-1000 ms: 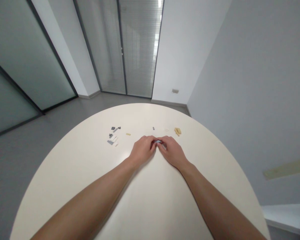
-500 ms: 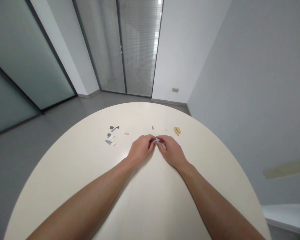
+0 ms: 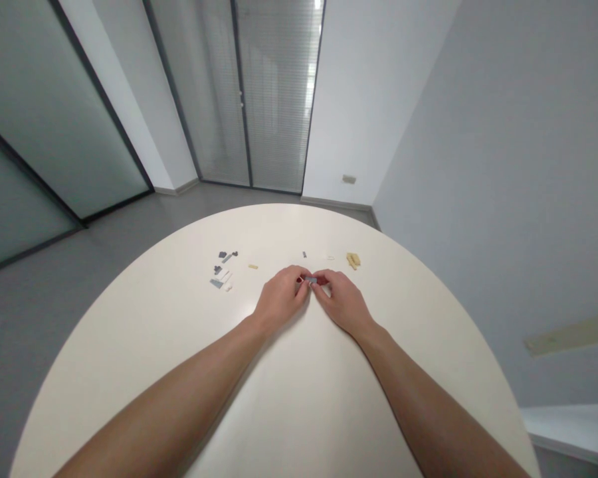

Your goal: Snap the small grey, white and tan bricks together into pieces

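Over the middle of the table, my left hand [image 3: 282, 292] and my right hand [image 3: 345, 300] meet at the fingertips. Between them they pinch a small grey building-brick piece [image 3: 311, 280], with a bit of white showing at its left end. Fingers cover both of its ends, so its full shape is hidden. Just beyond the fingertips lies a tiny dark grey piece [image 3: 304, 254]. A small white piece [image 3: 331, 257] rests beyond my right hand.
Left of my hands, several grey, dark and white pieces [image 3: 216, 283] lie loosely spread. A single tan piece [image 3: 253, 267] sits nearer my left hand. To the right is a small pile of tan pieces [image 3: 353, 259]. The round white table [image 3: 289, 411] stands near walls and glass panels.
The grey piece has turned slightly between my fingertips, so more of its grey face shows. Both hands stay in nearly the same place, and the loose pieces have not moved.
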`<state>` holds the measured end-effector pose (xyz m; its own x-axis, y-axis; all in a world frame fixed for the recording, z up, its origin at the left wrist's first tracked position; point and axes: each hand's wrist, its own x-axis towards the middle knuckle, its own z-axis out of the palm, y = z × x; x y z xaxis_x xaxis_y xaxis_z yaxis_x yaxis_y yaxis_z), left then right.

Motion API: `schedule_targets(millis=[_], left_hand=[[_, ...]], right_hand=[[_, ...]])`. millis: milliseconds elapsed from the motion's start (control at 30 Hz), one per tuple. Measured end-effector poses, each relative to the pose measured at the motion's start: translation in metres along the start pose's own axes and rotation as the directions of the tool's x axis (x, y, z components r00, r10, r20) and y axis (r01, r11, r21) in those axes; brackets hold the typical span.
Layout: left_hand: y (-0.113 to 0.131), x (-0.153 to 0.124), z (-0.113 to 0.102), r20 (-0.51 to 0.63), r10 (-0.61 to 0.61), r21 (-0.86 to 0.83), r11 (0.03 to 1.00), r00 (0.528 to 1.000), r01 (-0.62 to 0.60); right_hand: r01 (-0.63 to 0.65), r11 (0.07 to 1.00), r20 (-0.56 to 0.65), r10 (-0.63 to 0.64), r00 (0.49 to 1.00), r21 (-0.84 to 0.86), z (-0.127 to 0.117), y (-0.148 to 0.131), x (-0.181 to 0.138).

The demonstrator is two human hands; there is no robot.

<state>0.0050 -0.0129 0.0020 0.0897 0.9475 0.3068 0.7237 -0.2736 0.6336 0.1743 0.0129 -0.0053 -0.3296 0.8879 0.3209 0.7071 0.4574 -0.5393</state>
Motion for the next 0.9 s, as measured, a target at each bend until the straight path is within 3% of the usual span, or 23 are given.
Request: schedule_targets(millis=[900], left_hand=[[-0.0040, 0.0037, 0.0023, -0.010, 0.023, 0.091, 0.996, 1.000, -0.022]], right_hand=[[-0.008, 1.000, -0.011, 0.009, 1.000, 0.029, 0.0007, 0.0025, 0.0001]])
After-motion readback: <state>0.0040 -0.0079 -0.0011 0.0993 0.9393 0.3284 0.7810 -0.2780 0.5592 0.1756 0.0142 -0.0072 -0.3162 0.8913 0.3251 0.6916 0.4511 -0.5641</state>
